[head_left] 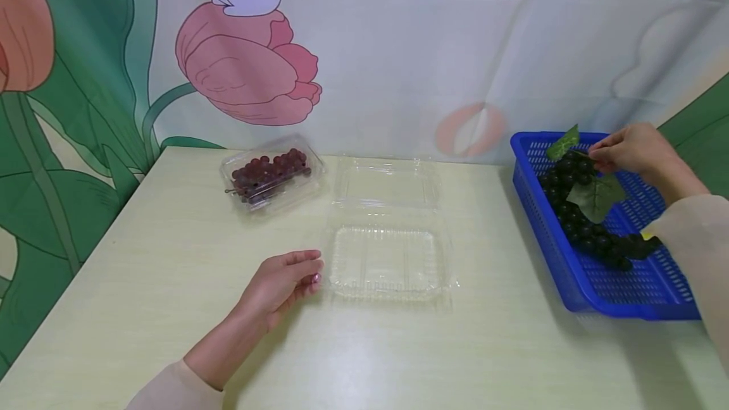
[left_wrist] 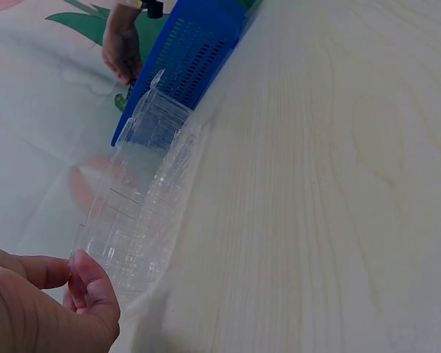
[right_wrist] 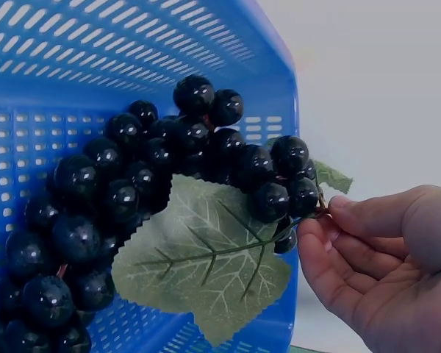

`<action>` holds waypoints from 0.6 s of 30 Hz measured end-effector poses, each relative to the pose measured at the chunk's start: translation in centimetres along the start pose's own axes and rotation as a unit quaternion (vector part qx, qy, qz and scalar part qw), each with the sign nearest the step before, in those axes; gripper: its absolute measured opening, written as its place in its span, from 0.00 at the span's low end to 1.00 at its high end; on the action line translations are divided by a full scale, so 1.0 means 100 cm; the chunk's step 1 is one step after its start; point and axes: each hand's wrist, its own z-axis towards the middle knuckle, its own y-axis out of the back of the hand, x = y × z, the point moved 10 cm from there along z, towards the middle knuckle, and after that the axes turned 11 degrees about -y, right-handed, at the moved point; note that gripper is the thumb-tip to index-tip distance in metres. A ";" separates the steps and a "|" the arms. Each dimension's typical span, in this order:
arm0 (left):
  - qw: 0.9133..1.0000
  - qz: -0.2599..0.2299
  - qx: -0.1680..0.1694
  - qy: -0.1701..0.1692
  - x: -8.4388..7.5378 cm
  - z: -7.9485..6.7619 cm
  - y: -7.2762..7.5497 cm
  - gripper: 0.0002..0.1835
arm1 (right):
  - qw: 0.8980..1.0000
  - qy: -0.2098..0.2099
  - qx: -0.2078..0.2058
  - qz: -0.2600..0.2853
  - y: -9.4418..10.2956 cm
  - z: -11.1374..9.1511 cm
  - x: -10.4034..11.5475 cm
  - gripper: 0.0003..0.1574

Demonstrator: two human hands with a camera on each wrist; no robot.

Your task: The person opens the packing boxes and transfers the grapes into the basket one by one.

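Note:
Between thumb and fingers, my right hand pinches the stem of a bunch of dark grapes at the far end of the blue basket. Green leaves hang from that stem, a broad leaf covering some of the grapes. The bunch lies along the basket's left side. On the table, a clear plastic clamshell box stands with its lid folded back. My left hand pinches the left edge of this box, thumb and finger meeting at the rim in the left wrist view.
A second clear box, holding a bunch of red grapes, sits at the back left of the table. Behind the table's far edge hangs a printed cloth. The basket's raised walls stand at the right.

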 end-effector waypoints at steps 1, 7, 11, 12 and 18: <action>1.000 0.000 0.000 0.001 0.000 0.000 0.000 0.20 | 1.000 -0.001 0.000 0.002 0.000 0.000 -0.002 0.30; 1.000 -0.003 0.006 0.000 -0.001 -0.002 -0.002 0.21 | 1.000 0.000 0.001 0.006 0.000 0.001 -0.008 0.30; 1.000 -0.005 0.007 0.001 0.000 -0.003 -0.002 0.22 | 1.000 -0.005 0.004 0.006 0.000 0.002 -0.012 0.31; 1.000 -0.005 0.007 0.001 0.000 -0.003 -0.002 0.22 | 1.000 -0.008 0.005 0.006 0.000 0.003 -0.014 0.31; 1.000 0.000 0.002 0.004 0.003 -0.002 -0.001 0.20 | 1.000 -0.019 0.006 0.003 0.000 0.005 -0.026 0.30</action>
